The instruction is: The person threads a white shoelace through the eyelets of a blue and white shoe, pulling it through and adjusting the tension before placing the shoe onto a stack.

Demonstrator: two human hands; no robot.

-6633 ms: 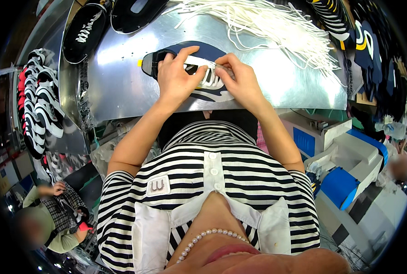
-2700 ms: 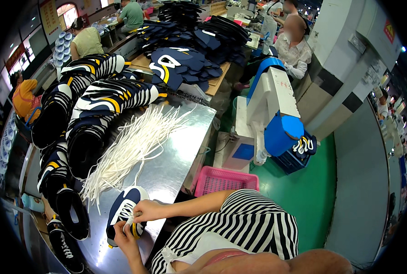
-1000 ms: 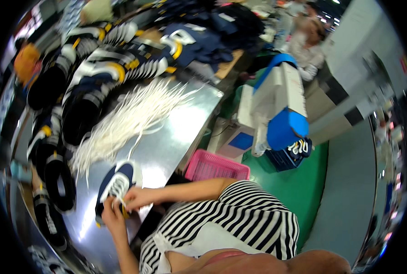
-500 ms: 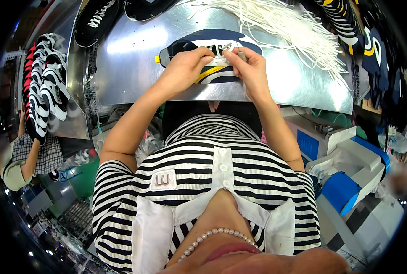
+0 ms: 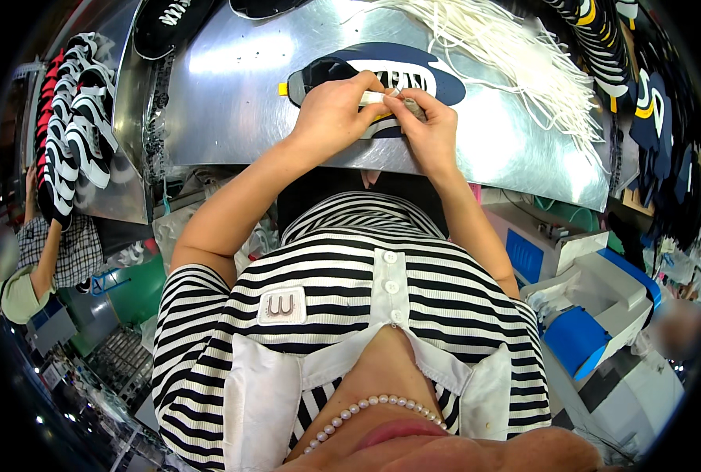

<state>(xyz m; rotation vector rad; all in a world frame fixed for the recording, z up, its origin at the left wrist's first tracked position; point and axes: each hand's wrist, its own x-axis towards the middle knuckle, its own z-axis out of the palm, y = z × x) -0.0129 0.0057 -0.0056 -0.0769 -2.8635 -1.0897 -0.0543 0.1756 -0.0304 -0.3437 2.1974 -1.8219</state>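
Note:
A navy shoe upper (image 5: 447,81) with a white eyelet strip and a black lining lies on its side on the metal table (image 5: 248,134). White lacing crosses its eyelets. Over the near side of the upper, my left hand (image 5: 333,114) is closed, a white shoelace (image 5: 372,98) pinched at its fingertips. My right hand (image 5: 431,130) meets it, thumb and forefinger pressed together on the lace near the eyelets. Something small and greyish shows inside the right hand's curled fingers; its kind is unclear. The hands cover part of the upper's near side.
A heap of loose white shoelaces (image 5: 516,71) spreads over the table's far right. Black laced uppers (image 5: 173,23) lie far left. Black-and-white uppers (image 5: 79,126) are stacked at left, by another person's arm (image 5: 47,256). More uppers (image 5: 653,118) hang right, above a blue-and-grey machine (image 5: 579,330).
My fingertips have come closer together, and the left hand has shifted right. The lacing over the eyelets shows more openly now. The view has shifted slightly.

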